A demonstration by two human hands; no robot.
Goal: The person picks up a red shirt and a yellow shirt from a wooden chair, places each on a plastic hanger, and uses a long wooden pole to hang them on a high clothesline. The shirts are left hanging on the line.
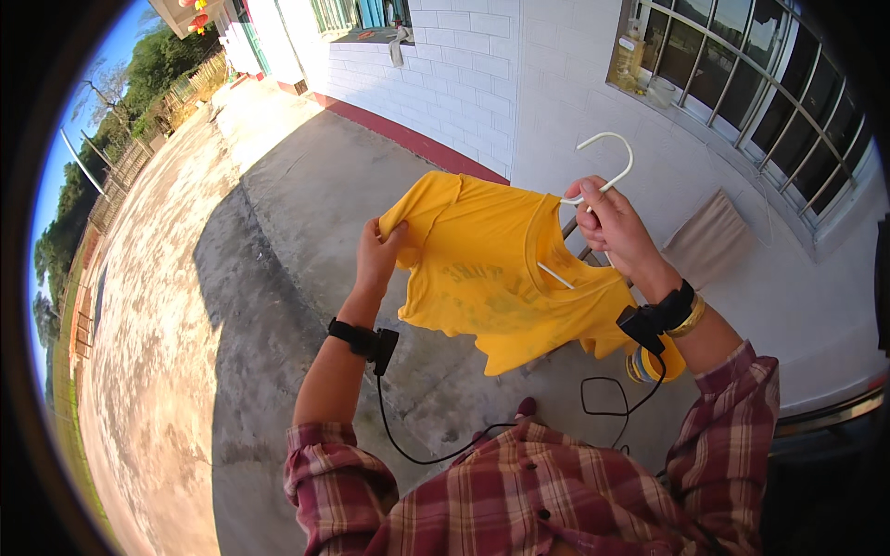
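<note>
A yellow T-shirt (pixel 487 271) with faded print hangs spread out between my hands. My left hand (pixel 381 254) pinches the shirt's sleeve at the left. White and hooked, a clothes hanger (pixel 629 156) stands up out of the shirt's neckline, and my right hand (pixel 612 226) grips it just below the hook. Part of the hanger's bar shows inside the neck opening; the rest is hidden by the cloth. Each wrist wears a black strap with a small device and a cable.
A yellow bucket (pixel 664 361) stands on the concrete floor beyond my right forearm. A light cloth (pixel 713 240) hangs by the white wall (pixel 563 104). Above it is a barred window (pixel 737 83), with a bottle (pixel 629 55) and a glass jar (pixel 659 92) on its sill.
</note>
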